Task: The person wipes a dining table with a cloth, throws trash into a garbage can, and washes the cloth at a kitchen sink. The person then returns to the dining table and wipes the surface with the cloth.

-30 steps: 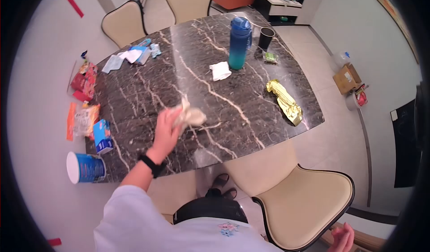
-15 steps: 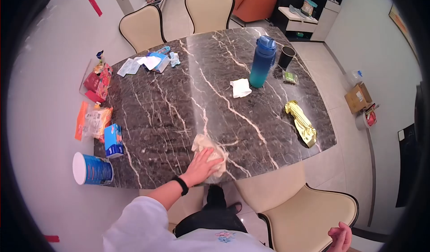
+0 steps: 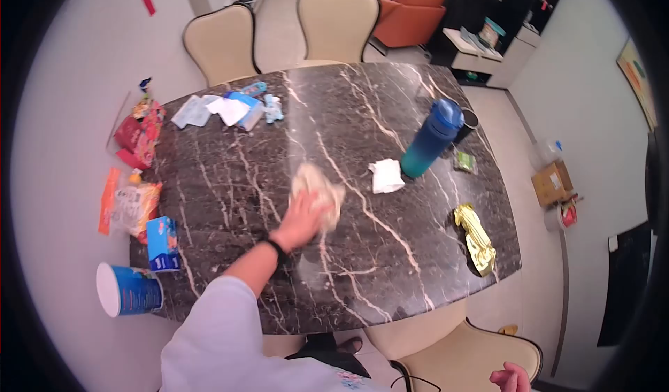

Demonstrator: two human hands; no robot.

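Observation:
Pressed down on a beige cloth (image 3: 322, 186), my left hand (image 3: 306, 219) has its fingers over the cloth on the dark marble table (image 3: 230, 183). A black band is around that wrist. Low at the right edge of the view, over the chair, my right hand (image 3: 511, 377) hangs with loosely bent fingers and nothing visible in it. To the right of the cloth lies a folded white tissue (image 3: 386, 176), beside an upright blue-green bottle (image 3: 432, 138). A crumpled gold wrapper (image 3: 476, 241) rests near the table's right edge.
A black cup (image 3: 468, 124) and green packet (image 3: 465, 162) are at the right. Papers and a blue pack (image 3: 245, 110) lie far left. Snack bags (image 3: 136, 200), a blue box (image 3: 163, 244) and a blue tub (image 3: 132, 290) line the left edge. A chair (image 3: 460, 354) stands in front.
My left hand has pushed the cloth from near the front edge farther over the table, after bringing it nearer before that. My right hand stays low at the right. The camera view has shifted.

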